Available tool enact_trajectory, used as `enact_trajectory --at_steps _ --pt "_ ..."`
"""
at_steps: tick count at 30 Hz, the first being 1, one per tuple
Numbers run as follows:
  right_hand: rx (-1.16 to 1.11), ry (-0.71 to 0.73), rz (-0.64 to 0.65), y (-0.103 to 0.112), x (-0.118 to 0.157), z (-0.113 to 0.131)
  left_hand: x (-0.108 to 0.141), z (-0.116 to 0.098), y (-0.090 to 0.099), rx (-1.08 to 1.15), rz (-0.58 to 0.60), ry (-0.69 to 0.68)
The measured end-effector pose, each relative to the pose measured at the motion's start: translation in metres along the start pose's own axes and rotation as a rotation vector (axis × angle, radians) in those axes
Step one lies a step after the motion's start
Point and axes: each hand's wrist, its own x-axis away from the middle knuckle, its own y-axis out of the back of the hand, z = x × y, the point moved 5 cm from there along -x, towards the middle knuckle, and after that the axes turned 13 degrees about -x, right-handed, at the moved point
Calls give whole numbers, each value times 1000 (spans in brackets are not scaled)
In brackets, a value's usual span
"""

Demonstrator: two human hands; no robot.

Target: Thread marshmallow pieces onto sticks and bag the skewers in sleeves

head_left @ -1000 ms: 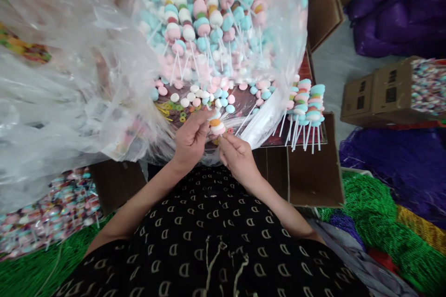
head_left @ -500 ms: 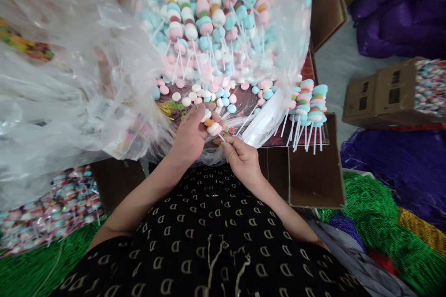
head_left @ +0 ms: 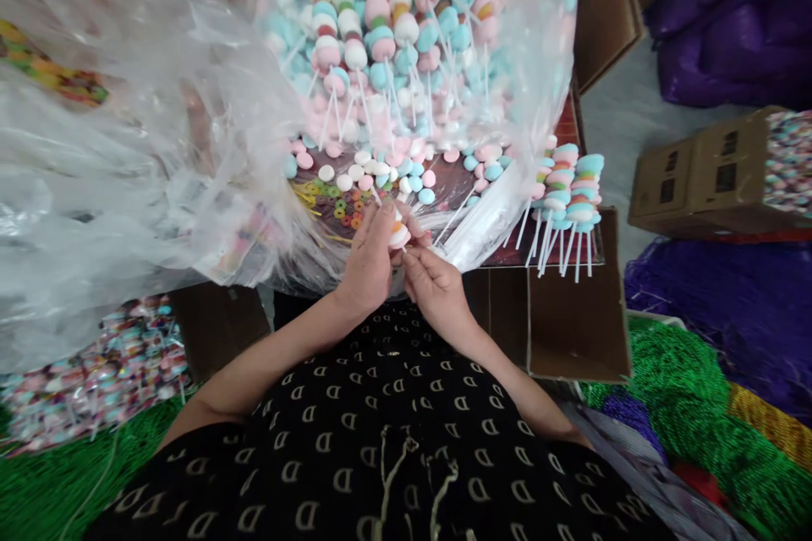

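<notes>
head view: a candy skewer (head_left: 398, 237) is held above the near side of the bench (head_left: 574, 127). the right hand (head_left: 437, 283) pinches the low end of its stick (head_left: 375, 195), probably to brace it; the left hand (head_left: 370, 260) closes around the candies, seemingly keeping them in line. loose candies (head_left: 344, 183) and small rings (head_left: 342, 213) lie just beyond, likely for easy reach. filled skewers (head_left: 564, 190) rest at the right, sticks poking past the bench edge, perhaps for easy lifting.
</notes>
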Motion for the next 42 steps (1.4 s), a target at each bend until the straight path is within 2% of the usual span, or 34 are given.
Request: enact_trajectory --at_steps 2,4,5,7,9,11,14,19,25,30,32,35,38,42 --pt "-124 -35 -26 6 -2 3 -7 -4 12 -13 66 -32" --pt "-206 -24 -96 17 -4 8 -14 -12 36 -102 43 -125" --pt "-230 -10 -128 22 -4 11 -17 -17 50 -219 8 -183" --pt "-254 14 -169 31 -4 14 -21 -27 80 -557 -141 -323" --pt "-275 20 -186 35 -4 15 -24 -30 95 -884 -166 -406" --pt "-284 3 -186 34 -4 12 -29 -27 99 -1132 -132 -441" --pt "-267 -29 -165 30 -3 6 -38 -17 90 -1403 -52 -426" --pt "-213 -46 -142 29 -1 0 -47 -10 73 -1584 -21 -405" --pt "-177 -84 -94 25 -1 -6 -43 -9 75 -1529 17 -456" --pt "-131 -75 -79 22 -2 -3 -42 -7 78 -1360 10 -461" --pt "-97 -69 -52 20 -1 1 -44 -9 81 -1200 -27 -417" --pt "-33 -87 45 15 0 6 -45 -13 91 -788 -130 -297" --pt "39 -87 132 9 1 7 -46 -11 94 -410 -145 -178" --pt "138 -50 126 7 -2 5 -43 -5 88 -230 -105 -106"
